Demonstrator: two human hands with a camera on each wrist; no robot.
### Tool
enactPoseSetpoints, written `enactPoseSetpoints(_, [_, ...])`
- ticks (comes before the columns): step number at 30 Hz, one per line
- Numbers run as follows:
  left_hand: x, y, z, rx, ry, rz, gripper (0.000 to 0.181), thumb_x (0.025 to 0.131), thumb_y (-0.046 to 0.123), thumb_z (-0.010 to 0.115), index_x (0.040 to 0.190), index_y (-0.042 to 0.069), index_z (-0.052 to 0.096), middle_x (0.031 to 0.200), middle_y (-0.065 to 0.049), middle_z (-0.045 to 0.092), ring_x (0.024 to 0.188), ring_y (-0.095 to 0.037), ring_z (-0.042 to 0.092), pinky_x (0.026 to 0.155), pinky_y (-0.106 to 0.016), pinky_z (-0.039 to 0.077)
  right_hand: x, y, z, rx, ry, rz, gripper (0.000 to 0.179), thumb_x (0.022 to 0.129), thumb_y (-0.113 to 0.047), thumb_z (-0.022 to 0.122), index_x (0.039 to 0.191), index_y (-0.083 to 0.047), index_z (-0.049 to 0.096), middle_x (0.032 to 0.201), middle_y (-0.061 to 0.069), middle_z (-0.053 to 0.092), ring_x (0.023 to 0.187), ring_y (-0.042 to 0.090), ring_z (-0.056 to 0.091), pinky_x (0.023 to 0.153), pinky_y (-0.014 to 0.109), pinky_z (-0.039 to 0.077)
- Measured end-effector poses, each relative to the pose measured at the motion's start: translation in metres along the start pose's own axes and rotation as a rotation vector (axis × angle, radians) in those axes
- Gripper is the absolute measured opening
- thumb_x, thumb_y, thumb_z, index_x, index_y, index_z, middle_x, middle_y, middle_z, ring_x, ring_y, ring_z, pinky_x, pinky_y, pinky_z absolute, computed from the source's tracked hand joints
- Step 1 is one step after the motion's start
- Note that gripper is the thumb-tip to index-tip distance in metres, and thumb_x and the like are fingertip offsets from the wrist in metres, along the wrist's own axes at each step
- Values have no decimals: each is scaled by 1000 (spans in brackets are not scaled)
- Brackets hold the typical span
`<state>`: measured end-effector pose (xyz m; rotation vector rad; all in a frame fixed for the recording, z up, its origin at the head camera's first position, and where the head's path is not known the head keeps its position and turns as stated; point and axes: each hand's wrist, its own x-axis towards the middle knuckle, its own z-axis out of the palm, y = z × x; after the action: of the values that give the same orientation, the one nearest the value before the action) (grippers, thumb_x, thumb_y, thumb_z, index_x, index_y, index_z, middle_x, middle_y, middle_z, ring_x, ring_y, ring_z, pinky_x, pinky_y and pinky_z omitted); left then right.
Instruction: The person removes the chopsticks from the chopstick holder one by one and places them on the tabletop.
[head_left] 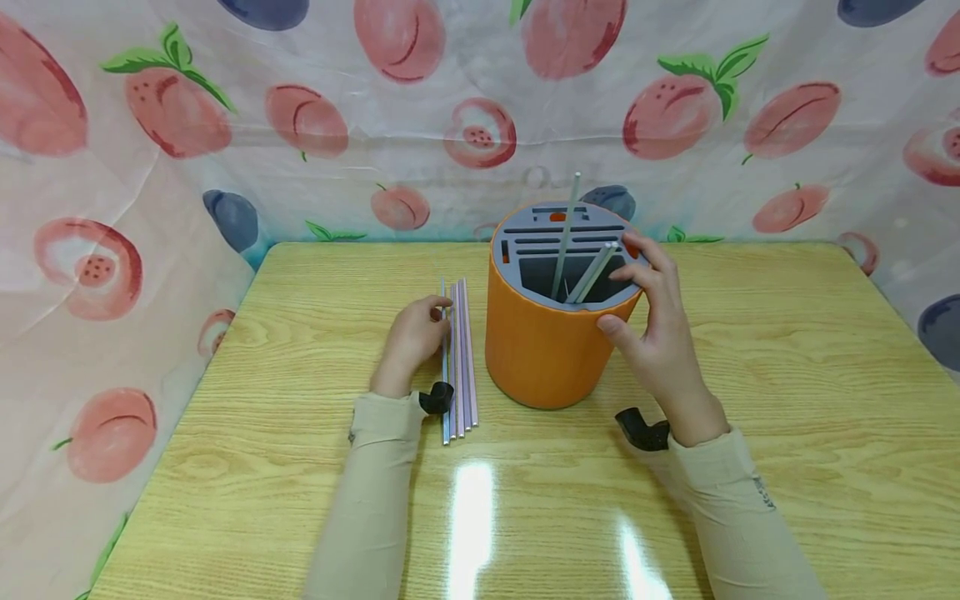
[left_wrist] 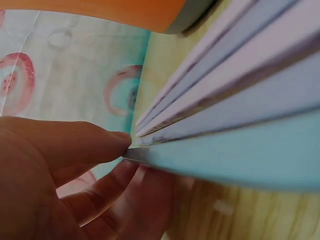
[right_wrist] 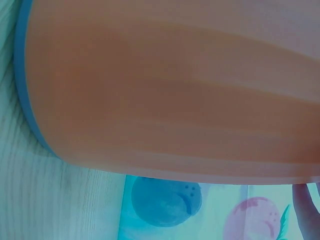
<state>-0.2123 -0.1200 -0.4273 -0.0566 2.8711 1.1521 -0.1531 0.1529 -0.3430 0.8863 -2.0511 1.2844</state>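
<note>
Several pastel chopsticks (head_left: 463,358) lie side by side on the table, pink, lilac and light blue. My left hand (head_left: 418,333) is at their left edge; in the left wrist view its thumb and fingers pinch the far end of the light blue chopstick (left_wrist: 225,150). To their right stands an orange round knife block (head_left: 551,354) with a grey slotted top. My right hand (head_left: 660,333) grips its right rim, thumb on the outer wall and fingers over the top. Three pale green chopsticks (head_left: 566,237) stand tilted in the block's large front opening. The right wrist view is mostly orange wall (right_wrist: 150,100).
The wooden table (head_left: 300,350) reaches back to a fruit-printed cloth (head_left: 315,192), which also hangs along the left side. Black wrist mounts (head_left: 437,398) stick out by both cuffs. Bright reflections lie on the table's front part.
</note>
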Motion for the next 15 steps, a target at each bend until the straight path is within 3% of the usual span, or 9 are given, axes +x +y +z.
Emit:
enactPoseSetpoints(5, [1, -1, 2, 41, -18, 12, 36, 85, 10, 53, 121, 10, 55, 100, -9, 57, 86, -23, 50, 76, -34, 42, 0, -1, 0, -1, -4, -1, 65, 84, -52, 49, 103, 10, 44, 133, 28, 28, 127, 33, 22, 102, 40, 22])
enactPoseSetpoints(15, [0, -1, 3, 54, -23, 27, 35, 85, 10, 55, 120, 8, 55, 103, -13, 53, 90, -25, 48, 80, -36, 41, 1, 0, 0, -6, -1, -13, 65, 84, -52, 49, 104, 9, 43, 133, 28, 28, 126, 34, 23, 102, 39, 23])
